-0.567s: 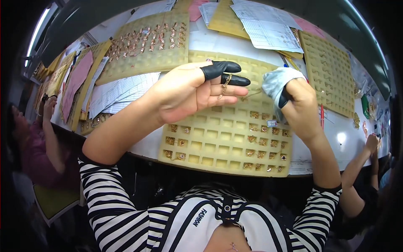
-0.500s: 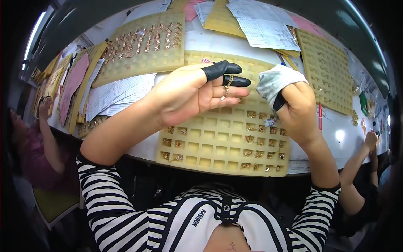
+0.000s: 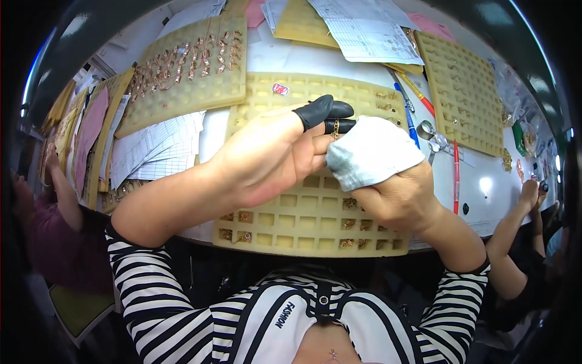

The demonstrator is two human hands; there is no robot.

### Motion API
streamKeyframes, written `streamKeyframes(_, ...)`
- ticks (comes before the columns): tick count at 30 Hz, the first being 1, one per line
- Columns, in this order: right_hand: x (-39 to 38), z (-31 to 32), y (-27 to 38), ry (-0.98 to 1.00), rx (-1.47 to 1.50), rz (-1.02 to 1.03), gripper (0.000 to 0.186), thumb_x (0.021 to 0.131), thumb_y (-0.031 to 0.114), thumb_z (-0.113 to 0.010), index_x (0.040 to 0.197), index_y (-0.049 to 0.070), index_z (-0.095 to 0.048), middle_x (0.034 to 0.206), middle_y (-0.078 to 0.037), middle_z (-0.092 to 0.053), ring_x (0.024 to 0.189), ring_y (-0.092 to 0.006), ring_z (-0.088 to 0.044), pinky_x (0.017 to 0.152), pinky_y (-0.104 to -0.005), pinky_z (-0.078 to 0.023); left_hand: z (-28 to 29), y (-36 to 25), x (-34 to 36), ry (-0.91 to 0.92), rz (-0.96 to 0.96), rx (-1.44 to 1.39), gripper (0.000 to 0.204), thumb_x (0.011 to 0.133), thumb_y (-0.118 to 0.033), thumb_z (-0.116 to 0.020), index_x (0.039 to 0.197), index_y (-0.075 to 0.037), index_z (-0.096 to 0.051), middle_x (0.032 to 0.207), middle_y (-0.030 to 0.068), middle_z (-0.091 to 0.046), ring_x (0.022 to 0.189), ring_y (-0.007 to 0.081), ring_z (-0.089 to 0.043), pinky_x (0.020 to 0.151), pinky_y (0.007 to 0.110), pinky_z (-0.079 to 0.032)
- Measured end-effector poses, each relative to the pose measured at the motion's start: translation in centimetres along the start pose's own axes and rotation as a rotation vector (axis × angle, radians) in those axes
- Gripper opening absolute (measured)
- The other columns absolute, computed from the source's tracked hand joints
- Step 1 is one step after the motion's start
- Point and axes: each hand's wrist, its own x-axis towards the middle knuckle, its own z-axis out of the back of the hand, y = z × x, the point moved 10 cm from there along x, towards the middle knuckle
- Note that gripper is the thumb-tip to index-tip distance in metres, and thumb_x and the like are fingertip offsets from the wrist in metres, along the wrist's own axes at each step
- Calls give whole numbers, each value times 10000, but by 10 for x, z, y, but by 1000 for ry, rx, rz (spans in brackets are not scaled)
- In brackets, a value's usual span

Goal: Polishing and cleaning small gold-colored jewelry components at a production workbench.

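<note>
A red pen [image 3: 456,179] lies on the white surface [image 3: 288,57], near a blue pen [image 3: 412,126]; gridded papers [image 3: 159,145] overlap at left

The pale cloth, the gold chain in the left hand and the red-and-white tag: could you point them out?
Pale cloth [image 3: 377,150]: head view, middle of its surface.
Gold chain [image 3: 336,129]: head view, its visible links.
Red-and-white tag [image 3: 280,89]: head view, middle of its face.

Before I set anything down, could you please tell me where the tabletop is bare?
Bare tabletop lies between the upper-left tray and topmost papers, and right of the red pen, below the right tray, past a black piece. Crowded: around the blue pen, far left by the pink sheet, and the centre tray, under the left hand and cloth.
</note>
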Motion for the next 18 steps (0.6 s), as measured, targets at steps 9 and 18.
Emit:
streamKeyframes(9,-6,-4,-10,-33,-68,3,191,554,116,-589,722,29,-621,818,-98,-592,769,-273,-593,688,-381,-491,3,3,-3,-54,44,-51,242,908,-122,-394,1070,23,-502,1017,82,-554,918,147,-540,754,241,-401)
streamKeyframes(18,-25,-11,-68,-48,536,-542,152,653,58,-610,792,13,-568,727,-102,-532,656,-257,-514,608,-321,-407,2,-14,-3,-2,-236,1167,247,865,-84,-525,1107,-36,-515,763,25,-554,655,60,-486,573,193,-407)
